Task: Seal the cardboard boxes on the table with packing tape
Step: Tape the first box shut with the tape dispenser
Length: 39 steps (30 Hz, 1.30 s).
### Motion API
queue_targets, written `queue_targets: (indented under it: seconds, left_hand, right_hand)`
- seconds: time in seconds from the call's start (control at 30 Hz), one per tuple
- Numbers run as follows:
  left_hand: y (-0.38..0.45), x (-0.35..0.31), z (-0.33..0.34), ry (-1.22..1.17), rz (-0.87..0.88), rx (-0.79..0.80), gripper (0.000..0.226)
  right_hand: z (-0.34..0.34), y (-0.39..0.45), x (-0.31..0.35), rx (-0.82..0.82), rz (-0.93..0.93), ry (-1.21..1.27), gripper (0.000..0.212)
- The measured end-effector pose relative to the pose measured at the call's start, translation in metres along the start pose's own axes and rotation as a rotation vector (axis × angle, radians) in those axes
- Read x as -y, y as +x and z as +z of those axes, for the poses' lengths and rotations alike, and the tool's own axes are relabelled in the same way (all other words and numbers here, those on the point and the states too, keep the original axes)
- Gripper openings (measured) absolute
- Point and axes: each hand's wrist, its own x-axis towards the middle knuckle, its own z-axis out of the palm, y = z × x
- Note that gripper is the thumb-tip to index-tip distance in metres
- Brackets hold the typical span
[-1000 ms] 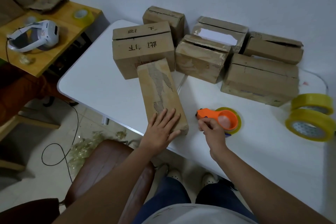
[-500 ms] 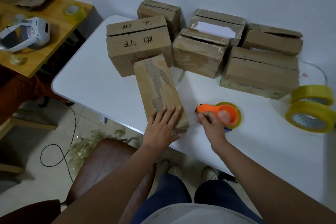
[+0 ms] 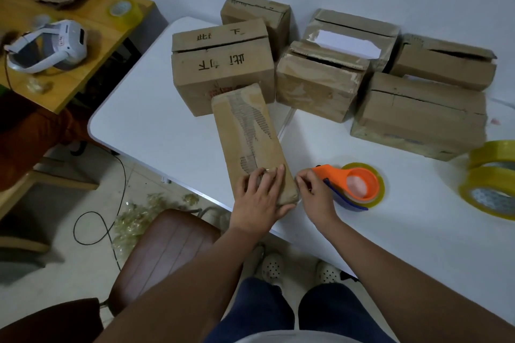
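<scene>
While L hand [image 3: 257, 198] flat on narrow box [image 3: 250, 142], R hand [image 3: 313, 193] pinches tape (dispenser [image 3: 354, 185] beside).

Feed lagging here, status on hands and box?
Left hand flat on long box. Right hand pinching at tape dispenser nose. No tape visible on box. Nothing obstructing.

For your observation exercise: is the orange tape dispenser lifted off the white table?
No, the orange tape dispenser lies flat on the white table.

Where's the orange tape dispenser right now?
In the head view, the orange tape dispenser lies on the white table, right of the narrow box, at the right hand's fingertips.
</scene>
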Motion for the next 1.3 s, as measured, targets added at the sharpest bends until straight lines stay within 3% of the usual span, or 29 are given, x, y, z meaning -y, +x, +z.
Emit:
queue_targets:
  seconds: [0.2, 0.3, 0.37, 0.5, 0.6, 0.87, 0.97, 1.03, 1.13, 1.2, 1.3]
  left_hand:
    - [0.002, 0.000, 0.001, 0.028, -0.020, 0.001, 0.082]
    - [0.002, -0.002, -0.001, 0.023, -0.017, 0.022, 0.082]
    - [0.001, -0.003, -0.002, 0.021, -0.020, 0.016, 0.083]
    - [0.001, -0.004, -0.004, 0.006, -0.027, -0.006, 0.084]
    - [0.001, -0.003, -0.005, 0.005, -0.019, 0.018, 0.080]
    - [0.002, -0.003, -0.010, -0.031, -0.037, 0.113, 0.077]
    - [0.006, 0.000, -0.017, -0.233, -0.012, 0.160, 0.080]
    - [0.012, 0.011, -0.029, -0.558, -0.009, 0.190, 0.077]
    - [0.006, 0.034, -0.044, -0.961, -0.228, 0.028, 0.057]
    - [-0.010, 0.048, -0.043, -1.177, -0.572, -0.084, 0.042]
    - [-0.040, 0.051, -0.029, -1.609, -1.182, -0.074, 0.024]
  right_hand:
    - [0.016, 0.005, -0.009, 0.001, 0.063, 0.001, 0.002]
    - [0.015, 0.013, -0.009, 0.070, 0.178, 0.047, 0.024]
    - [0.012, 0.013, -0.008, 0.118, 0.198, 0.030, 0.026]
    - [0.006, -0.010, -0.003, -0.004, 0.250, 0.125, 0.034]
    - [0.018, -0.029, 0.014, 0.106, 0.275, 0.180, 0.047]
    - [0.021, -0.031, 0.029, 0.144, 0.224, 0.122, 0.046]
    - [0.018, -0.030, 0.028, 0.107, 0.201, 0.101, 0.044]
    - [0.008, -0.029, 0.021, 0.099, 0.185, 0.033, 0.044]
    - [-0.010, -0.028, 0.015, 0.126, 0.182, -0.095, 0.053]
    - [-0.012, -0.029, 0.017, 0.130, 0.093, -0.173, 0.059]
    - [-0.004, -0.036, 0.028, 0.146, -0.283, -0.542, 0.064]
